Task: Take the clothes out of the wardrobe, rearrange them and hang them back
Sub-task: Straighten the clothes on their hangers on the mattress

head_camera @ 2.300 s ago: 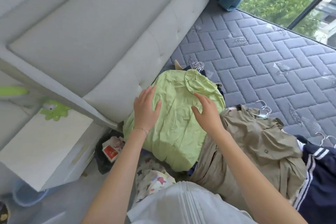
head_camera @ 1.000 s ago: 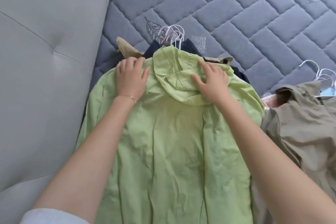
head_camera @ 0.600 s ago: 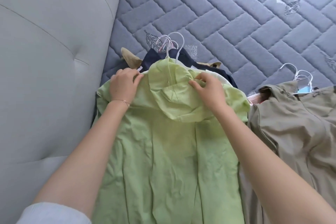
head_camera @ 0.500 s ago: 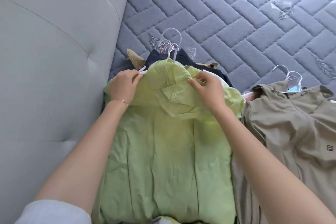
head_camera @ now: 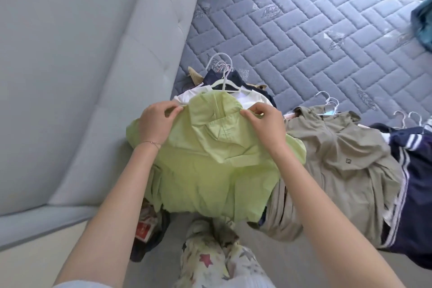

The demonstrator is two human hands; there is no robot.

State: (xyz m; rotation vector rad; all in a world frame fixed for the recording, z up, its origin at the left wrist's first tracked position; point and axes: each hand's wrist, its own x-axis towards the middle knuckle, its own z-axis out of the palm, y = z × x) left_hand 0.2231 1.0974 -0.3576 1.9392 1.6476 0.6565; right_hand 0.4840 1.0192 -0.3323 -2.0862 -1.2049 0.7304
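A light green hooded jacket [head_camera: 210, 166] lies back-up on a pile of clothes at the mattress edge. My left hand [head_camera: 155, 121] pinches its left shoulder and my right hand [head_camera: 264, 121] pinches its right shoulder, on either side of the hood. Behind the jacket a white garment [head_camera: 253, 97] on a white hanger [head_camera: 224, 79] is uncovered, over dark clothes with several more hanger hooks.
A khaki jacket [head_camera: 339, 163] on hangers lies to the right, then a navy striped garment [head_camera: 416, 184]. The grey quilted mattress [head_camera: 304, 37] stretches beyond. A padded grey headboard [head_camera: 93, 65] stands at the left. A red-and-white packet [head_camera: 145, 231] sits on the floor below.
My hands went from flat on the green jacket to pinching its shoulders. The jacket has been pulled toward me, uncovering the white garment and hanger behind it.
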